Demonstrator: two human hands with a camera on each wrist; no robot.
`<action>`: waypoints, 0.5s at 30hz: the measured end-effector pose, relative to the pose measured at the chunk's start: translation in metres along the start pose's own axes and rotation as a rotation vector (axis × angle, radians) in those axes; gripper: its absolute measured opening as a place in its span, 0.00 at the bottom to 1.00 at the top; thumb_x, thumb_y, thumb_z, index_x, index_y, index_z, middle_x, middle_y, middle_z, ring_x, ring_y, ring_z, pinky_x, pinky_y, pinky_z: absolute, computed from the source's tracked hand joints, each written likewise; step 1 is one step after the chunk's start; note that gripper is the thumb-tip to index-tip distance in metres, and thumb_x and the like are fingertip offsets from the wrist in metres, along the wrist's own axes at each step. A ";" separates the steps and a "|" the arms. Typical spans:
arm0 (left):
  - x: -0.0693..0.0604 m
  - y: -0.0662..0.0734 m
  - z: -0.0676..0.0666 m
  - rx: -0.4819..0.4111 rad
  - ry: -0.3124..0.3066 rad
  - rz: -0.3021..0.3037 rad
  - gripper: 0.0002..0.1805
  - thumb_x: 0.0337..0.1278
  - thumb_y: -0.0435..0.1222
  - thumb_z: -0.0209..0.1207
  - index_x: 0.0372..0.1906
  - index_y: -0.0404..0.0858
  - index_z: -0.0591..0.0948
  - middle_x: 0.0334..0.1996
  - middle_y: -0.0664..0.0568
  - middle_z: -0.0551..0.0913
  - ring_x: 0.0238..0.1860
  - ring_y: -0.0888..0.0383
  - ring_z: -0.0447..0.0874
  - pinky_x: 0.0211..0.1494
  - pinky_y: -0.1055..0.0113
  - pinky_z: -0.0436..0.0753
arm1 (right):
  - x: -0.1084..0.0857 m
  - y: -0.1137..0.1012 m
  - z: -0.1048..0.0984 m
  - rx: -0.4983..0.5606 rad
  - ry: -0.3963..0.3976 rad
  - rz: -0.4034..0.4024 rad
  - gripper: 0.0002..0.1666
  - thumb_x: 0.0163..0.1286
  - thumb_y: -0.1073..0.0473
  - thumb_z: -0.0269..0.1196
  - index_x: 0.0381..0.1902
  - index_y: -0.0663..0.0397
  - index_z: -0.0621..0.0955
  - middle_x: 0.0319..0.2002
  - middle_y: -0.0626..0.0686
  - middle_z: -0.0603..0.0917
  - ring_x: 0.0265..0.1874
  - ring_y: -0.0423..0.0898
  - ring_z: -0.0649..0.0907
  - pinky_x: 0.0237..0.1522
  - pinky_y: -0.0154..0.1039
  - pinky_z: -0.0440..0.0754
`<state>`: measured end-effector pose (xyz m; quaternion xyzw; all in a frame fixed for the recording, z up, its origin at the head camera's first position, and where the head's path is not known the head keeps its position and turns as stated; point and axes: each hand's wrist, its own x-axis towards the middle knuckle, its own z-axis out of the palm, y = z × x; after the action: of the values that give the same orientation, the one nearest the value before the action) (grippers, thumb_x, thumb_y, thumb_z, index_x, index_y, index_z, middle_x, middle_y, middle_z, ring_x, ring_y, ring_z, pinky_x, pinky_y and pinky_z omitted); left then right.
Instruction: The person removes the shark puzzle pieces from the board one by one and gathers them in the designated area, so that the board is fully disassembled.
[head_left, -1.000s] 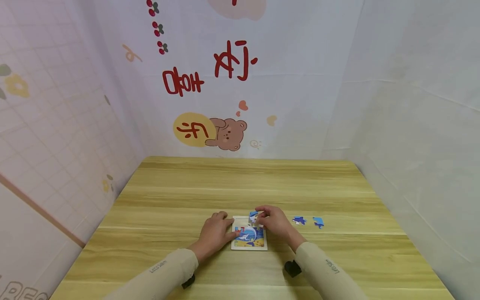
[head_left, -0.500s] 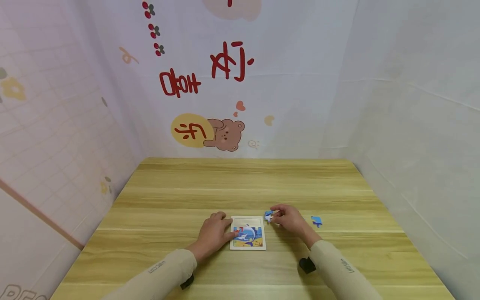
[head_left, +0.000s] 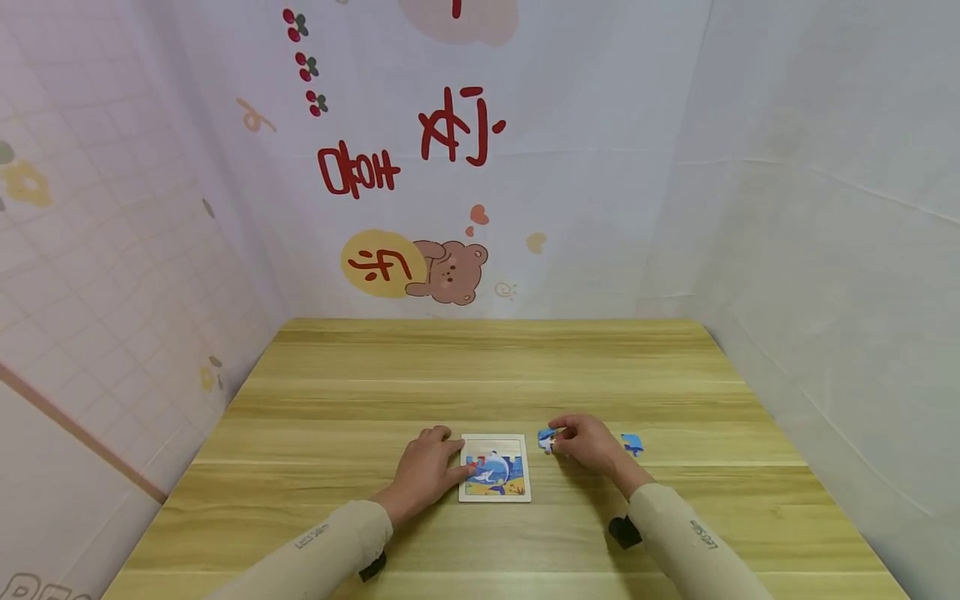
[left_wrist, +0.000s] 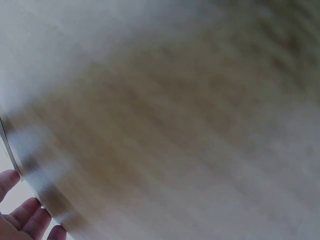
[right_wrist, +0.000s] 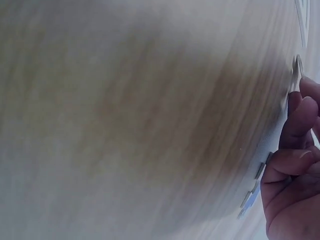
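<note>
A square puzzle board [head_left: 495, 498] with a pale frame lies on the table, its lower part filled with a sea picture and its upper strip bare. My left hand [head_left: 424, 468] rests at its left side, thumb over the edge, fingers loosely extended near the upper left corner. To the right of the board, my right hand [head_left: 592, 443] pinches a blue and white puzzle piece [head_left: 547, 439] between thumb and fingertips. In the right wrist view this puzzle piece [right_wrist: 298, 66] stands tilted at the fingertips.
Another blue puzzle piece [head_left: 632, 443] lies on the wooden table [head_left: 480, 367], right of my right hand. Low in the right wrist view are loose piece edges [right_wrist: 252, 192], partly behind the hand. A printed white cloth [head_left: 600, 167] hangs behind the table.
My right hand has moved right with the pinched puzzle piece, from over the board's upper right to beside it. The loose piece nearest the hand is now hidden. My left hand has stayed put.
</note>
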<state>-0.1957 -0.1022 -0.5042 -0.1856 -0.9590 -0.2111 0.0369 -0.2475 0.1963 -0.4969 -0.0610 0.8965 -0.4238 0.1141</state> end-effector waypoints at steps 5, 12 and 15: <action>-0.001 0.000 0.000 0.000 0.005 0.009 0.28 0.58 0.50 0.67 0.55 0.34 0.84 0.55 0.38 0.77 0.55 0.40 0.75 0.56 0.43 0.75 | 0.001 -0.001 -0.003 -0.113 0.013 -0.007 0.15 0.62 0.66 0.68 0.48 0.57 0.85 0.34 0.48 0.81 0.33 0.44 0.76 0.37 0.39 0.76; -0.001 0.000 0.000 0.015 0.016 0.015 0.28 0.57 0.50 0.68 0.55 0.34 0.84 0.54 0.38 0.78 0.55 0.41 0.76 0.55 0.43 0.75 | 0.000 0.003 -0.004 -0.146 0.006 -0.005 0.15 0.61 0.66 0.69 0.48 0.56 0.86 0.33 0.48 0.79 0.33 0.45 0.75 0.37 0.40 0.74; -0.001 0.000 0.000 0.017 0.020 0.019 0.28 0.57 0.50 0.67 0.55 0.34 0.84 0.54 0.38 0.78 0.55 0.41 0.76 0.55 0.43 0.75 | 0.000 0.003 -0.004 -0.148 0.004 -0.011 0.16 0.61 0.66 0.69 0.48 0.56 0.86 0.33 0.48 0.80 0.33 0.45 0.75 0.37 0.41 0.74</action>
<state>-0.1950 -0.1029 -0.5046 -0.1922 -0.9586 -0.2042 0.0501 -0.2489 0.2010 -0.4972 -0.0733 0.9252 -0.3572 0.1050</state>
